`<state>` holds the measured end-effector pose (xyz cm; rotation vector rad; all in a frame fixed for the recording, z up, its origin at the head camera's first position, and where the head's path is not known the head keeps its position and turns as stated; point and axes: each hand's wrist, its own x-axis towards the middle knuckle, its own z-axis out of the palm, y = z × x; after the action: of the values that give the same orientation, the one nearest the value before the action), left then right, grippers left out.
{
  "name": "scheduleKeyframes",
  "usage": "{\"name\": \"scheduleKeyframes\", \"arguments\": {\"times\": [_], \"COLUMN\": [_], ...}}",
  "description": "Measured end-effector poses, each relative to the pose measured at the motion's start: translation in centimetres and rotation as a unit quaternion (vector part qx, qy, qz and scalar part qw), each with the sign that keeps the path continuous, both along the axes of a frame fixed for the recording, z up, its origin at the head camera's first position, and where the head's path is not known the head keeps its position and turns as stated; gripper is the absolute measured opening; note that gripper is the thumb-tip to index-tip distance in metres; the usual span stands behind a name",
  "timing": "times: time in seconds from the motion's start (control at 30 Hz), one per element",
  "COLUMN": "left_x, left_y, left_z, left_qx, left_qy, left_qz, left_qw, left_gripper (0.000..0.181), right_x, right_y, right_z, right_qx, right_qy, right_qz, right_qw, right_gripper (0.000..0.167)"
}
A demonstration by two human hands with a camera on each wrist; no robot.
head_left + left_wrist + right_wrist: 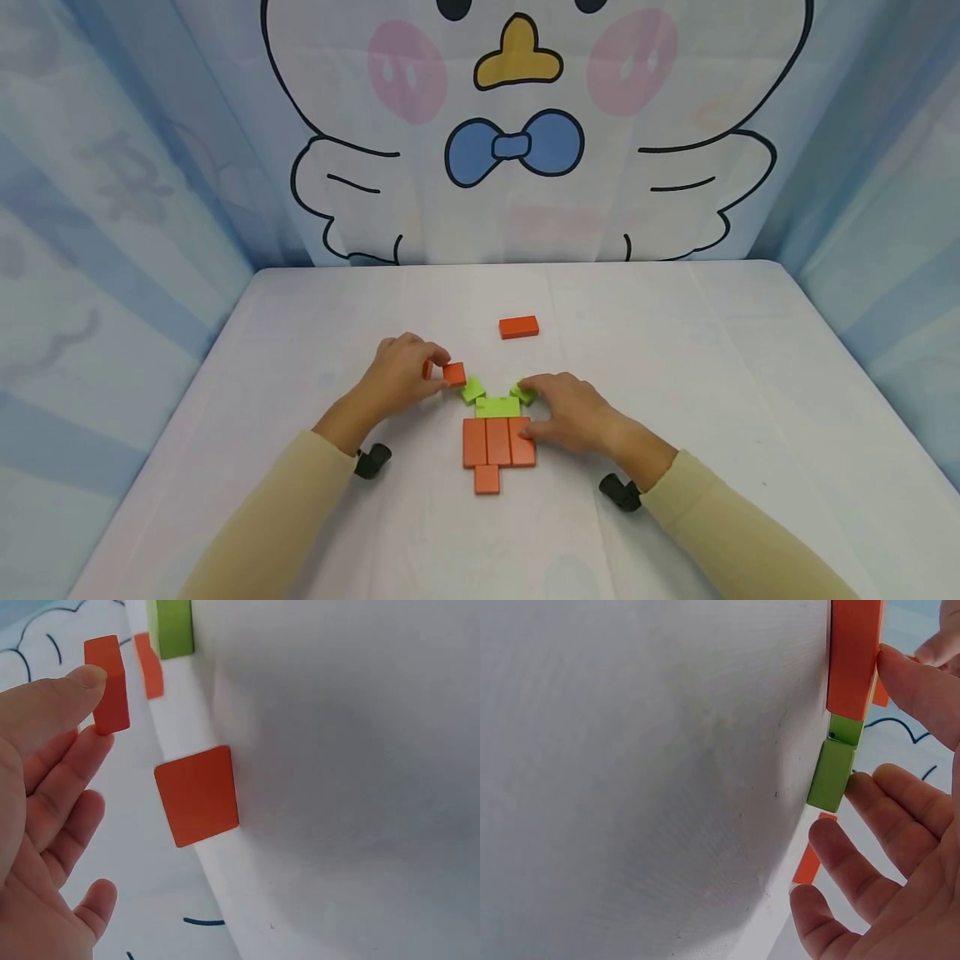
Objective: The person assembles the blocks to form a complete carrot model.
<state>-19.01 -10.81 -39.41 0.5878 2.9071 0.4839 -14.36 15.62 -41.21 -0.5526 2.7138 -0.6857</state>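
Observation:
My left hand (pixel 401 375) pinches a small orange block (pixel 454 374) between thumb and fingers; the left wrist view shows the block (pixel 112 690) raised. A second orange block (pixel 199 796) lies on the table below, mostly hidden behind the hand in the head view. My right hand (pixel 581 412) rests at the right of the arrangement, its fingertips at the right green piece (pixel 522 393) and its thumb on the rightmost of three orange blocks (pixel 522 450) placed side by side. A flat green block (pixel 497 407) lies above them, with another green piece (pixel 472 390) at its left corner.
One orange block (pixel 519 327) lies apart, farther back on the white table (pixel 712 358). A smaller orange block (pixel 487 480) touches the near side of the row. Behind the table hangs a curtain (pixel 517 225) printed with a cartoon figure.

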Motion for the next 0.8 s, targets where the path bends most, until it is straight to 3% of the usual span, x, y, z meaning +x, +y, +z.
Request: {"name": "scheduleKeyframes", "arguments": {"times": [0.37,0.8], "left_x": [4.1,7.2], "left_y": [0.6,2.4], "left_z": [0.5,-0.2], "left_qx": [0.023,0.067], "left_qy": [0.004,-0.019], "left_qz": [-0.05,-0.092], "left_qw": [0.9985,0.9933], "left_gripper": [0.029,0.022], "right_x": [0.0,-0.1], "right_y": [0.1,0.1], "right_z": [-0.1,-0.1], "right_qx": [-0.007,-0.006], "right_qy": [0.006,0.004], "right_qz": [0.003,0.004], "right_qw": [1.0,1.0], "right_gripper": [0.062,0.062]}}
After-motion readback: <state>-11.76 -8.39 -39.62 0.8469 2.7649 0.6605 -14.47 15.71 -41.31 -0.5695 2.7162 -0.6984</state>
